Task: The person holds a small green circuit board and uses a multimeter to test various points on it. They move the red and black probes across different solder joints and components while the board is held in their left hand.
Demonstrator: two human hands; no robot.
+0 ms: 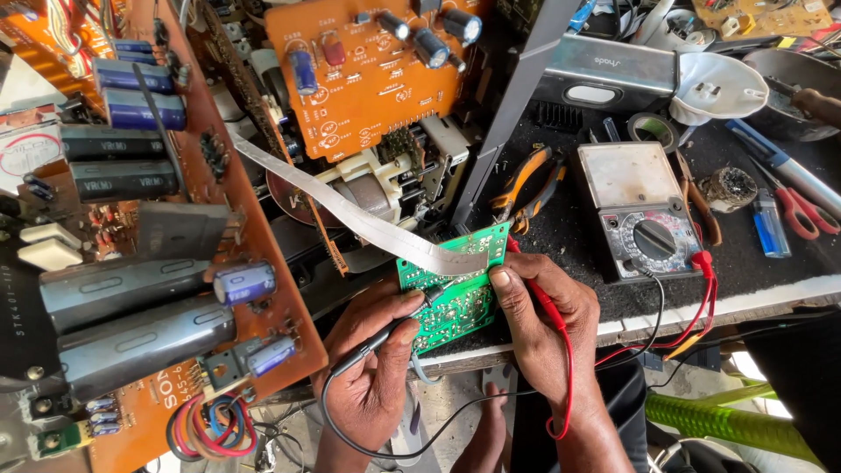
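Left hand (372, 372): closed around a black probe (385, 337), which is pinched between thumb and fingers; the tip is pointed up and right onto the green circuit board (455, 293). Right hand (543, 324): closed on a red probe (534, 293), held along the fingers, with the thumb pressed onto the right part of the same board.

The green board is found between the two hands, touched by both, tilted and propped at the near edge of the workbench (701, 307). A flat grey ribbon cable (350, 215) is laid across its upper edge and is run up and left toward the far chassis.

A black lead (385, 451) is looped from the left hand down below the wrists. A red lead (565, 385) is trailed from the right hand down along the wrist; further red wire is seen right of the hand near the analogue multimeter (635, 210), which is set on the bench just right of and beyond the right hand, dial facing up.

Orange-handled pliers (526, 184) are laid just beyond the board, left of the meter. Red-handled scissors (802, 210) and a blue lighter (771, 228) are placed at far right. A large orange circuit board (368, 79) with capacitors is stood at far centre. Left of the hands, a brown amplifier board (219, 175) with large dark capacitors (123, 315) is spread wide.
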